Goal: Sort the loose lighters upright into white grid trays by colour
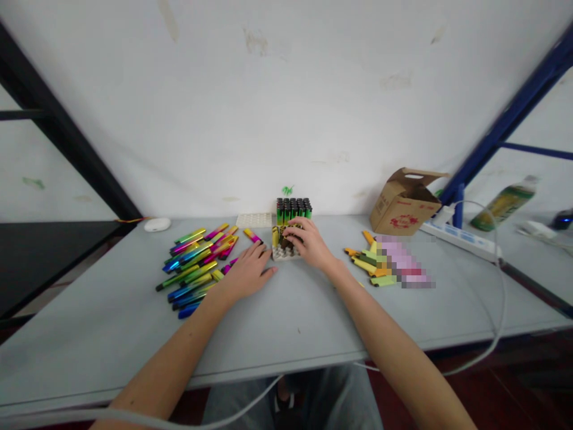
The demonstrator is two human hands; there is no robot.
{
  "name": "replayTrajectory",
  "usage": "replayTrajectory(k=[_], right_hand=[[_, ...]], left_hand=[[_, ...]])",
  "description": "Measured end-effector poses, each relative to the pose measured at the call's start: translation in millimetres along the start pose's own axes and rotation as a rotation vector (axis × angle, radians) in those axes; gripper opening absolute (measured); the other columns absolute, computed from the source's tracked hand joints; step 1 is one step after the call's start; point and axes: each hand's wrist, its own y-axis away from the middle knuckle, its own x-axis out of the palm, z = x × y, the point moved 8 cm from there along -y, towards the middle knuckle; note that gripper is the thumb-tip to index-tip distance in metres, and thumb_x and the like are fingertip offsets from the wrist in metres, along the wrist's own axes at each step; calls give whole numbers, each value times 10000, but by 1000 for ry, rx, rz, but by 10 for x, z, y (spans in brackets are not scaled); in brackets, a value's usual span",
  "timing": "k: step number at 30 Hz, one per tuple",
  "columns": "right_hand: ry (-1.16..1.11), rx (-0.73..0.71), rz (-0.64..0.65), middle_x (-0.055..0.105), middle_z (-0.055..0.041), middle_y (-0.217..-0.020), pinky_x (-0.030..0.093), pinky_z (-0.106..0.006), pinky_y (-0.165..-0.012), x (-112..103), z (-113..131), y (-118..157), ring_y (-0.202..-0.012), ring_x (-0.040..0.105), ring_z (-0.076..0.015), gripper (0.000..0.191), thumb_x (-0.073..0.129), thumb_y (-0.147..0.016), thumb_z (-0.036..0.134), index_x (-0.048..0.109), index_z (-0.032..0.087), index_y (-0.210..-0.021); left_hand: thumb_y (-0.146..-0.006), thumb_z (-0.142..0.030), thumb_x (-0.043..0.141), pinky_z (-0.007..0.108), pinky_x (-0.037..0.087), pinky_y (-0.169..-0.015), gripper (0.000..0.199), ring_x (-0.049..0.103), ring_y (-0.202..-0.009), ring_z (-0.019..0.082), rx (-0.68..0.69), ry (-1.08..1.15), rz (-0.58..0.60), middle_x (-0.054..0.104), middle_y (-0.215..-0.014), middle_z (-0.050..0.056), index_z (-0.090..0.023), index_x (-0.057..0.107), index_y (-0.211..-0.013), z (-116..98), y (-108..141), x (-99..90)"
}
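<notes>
A scuffed white wall (286,107) backs a pale grey table (313,340) where a person works with two bare hands. An open cardboard box (398,209) leans at the right, beside a white power strip (470,242). At left lies a loose heap of metallic lighters (197,273), or what look like lighters, in blue, green, gold and magenta; at right, a smaller scatter of yellow and orange lighters (364,264) lies beside a pink object blurred by pixels. The left hand (251,267) rests palm down by the heap, fingers stretched and nearly together, thumb apart. The right hand (308,240) arches over a small white perforated tray (286,257), fingers curled; whether the tips pinch anything cannot be told. Green lighters (293,212) with black tops stand upright at the tray's back, its front holes exposed. The step in hand appears to be setting pieces upright in rows; the next move would call for lining one up over a free hole. One magenta-and-yellow lighter (253,236) lies just beyond the left fingertips.
</notes>
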Motion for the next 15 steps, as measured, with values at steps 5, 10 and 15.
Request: replayTrajectory(k=[5,10,15], right_hand=[[6,-9,14,593,-95,-1166,413,-417,-1019,14,-40,-2,-1151,505,-223,210,508,-929,218,696,233,-1024],[73,36,-74,574,-118,-1227,419,-414,-1025,-27,-54,23,-1163,506,-229,259,500,-928,199,699,211,-1093],[130,10,-11,564,-120,-1267,423,-442,-1030,-17,-21,52,-1187,491,-239,283,501,-913,180,711,217,-1098]], left_hand=[[-921,-398,446,480,322,-1116,491,367,-1372,331,-6,14,1,483,-1398,199,-107,496,-1314,-12,-1,-21],[-933,-393,430,472,317,-1121,519,364,-1371,345,2,-26,30,468,-1406,211,-79,475,-1343,-27,-1,-12],[-935,-405,417,470,311,-1126,521,356,-1378,341,-8,-29,29,467,-1412,203,-84,479,-1341,-15,2,-5]])
